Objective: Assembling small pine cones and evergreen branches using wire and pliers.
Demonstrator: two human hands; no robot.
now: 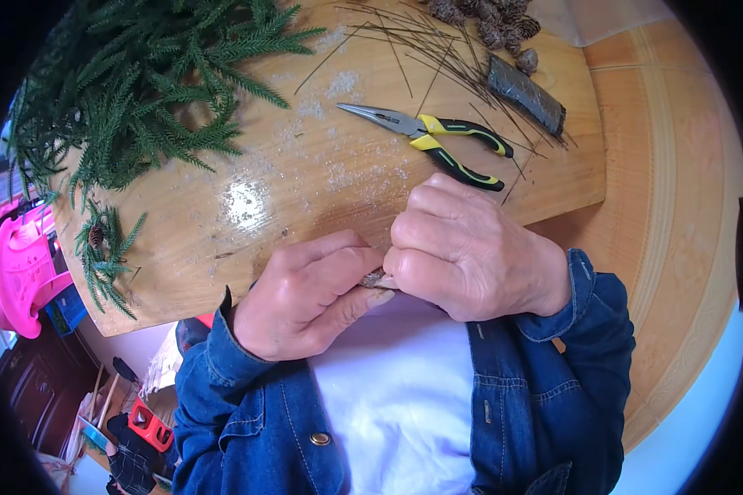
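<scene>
1. Cone (371, 279): frame centre, between the hands; mostly hidden, long axis indeterminable.
2. Left hand (314, 293): pinches the cone between thumb and fingers.
3. Right hand (470, 247): curled closed against the cone's right; its grip cannot be told.
4. Table (182, 280): near edge behind the hands; open room left of centre; pliers (421, 128) above the right hand.

We've got a small brownish cone (372, 279), mostly hidden so tilt's n/a, pinched in our L hand (312, 295), right by our R hand (470, 247).
</scene>
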